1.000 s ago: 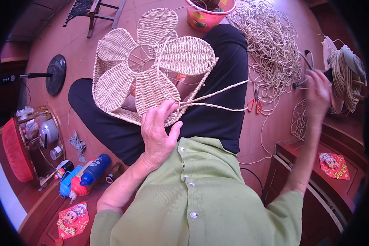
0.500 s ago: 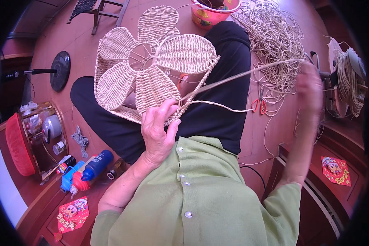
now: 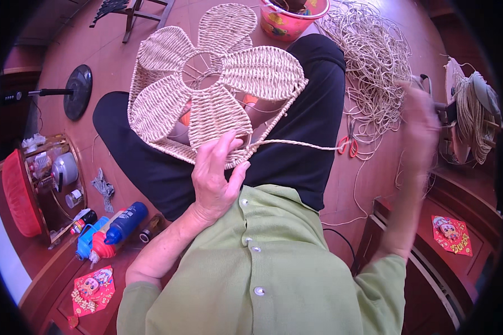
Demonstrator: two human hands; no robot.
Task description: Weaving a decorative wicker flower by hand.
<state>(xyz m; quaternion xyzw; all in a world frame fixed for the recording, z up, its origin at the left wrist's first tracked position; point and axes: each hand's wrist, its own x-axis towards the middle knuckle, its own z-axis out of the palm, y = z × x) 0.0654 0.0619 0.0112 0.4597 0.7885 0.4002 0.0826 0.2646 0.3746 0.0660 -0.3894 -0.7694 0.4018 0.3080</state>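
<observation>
A woven rope basket (image 3: 219, 120) with a flower of several petals rests across my lap, its round middle showing bare wire. My left hand (image 3: 215, 176) pinches its near edge beside the lowest petal, thumb below and fingers over the rim. From that near corner a pale cord (image 3: 296, 143) runs right over my dark trousers towards the scissors (image 3: 349, 144) with red handles on the floor. Out to the right my right hand (image 3: 420, 117) is raised and smeared by motion. Its fingers cannot be made out, nor can any cord in them.
A tangled heap of cord (image 3: 369, 53) lies beyond my right knee, near a pink bucket (image 3: 288, 23). A reel of cord (image 3: 472, 106) stands at the far right. On the left are a round black base (image 3: 78, 92), bottles (image 3: 126, 223) and a rack holding a pot (image 3: 65, 170).
The strand stretched from the basket corner to my right hand no longer shows. My right hand is still out to the right. My left hand keeps its grip as the basket shifts slightly.
</observation>
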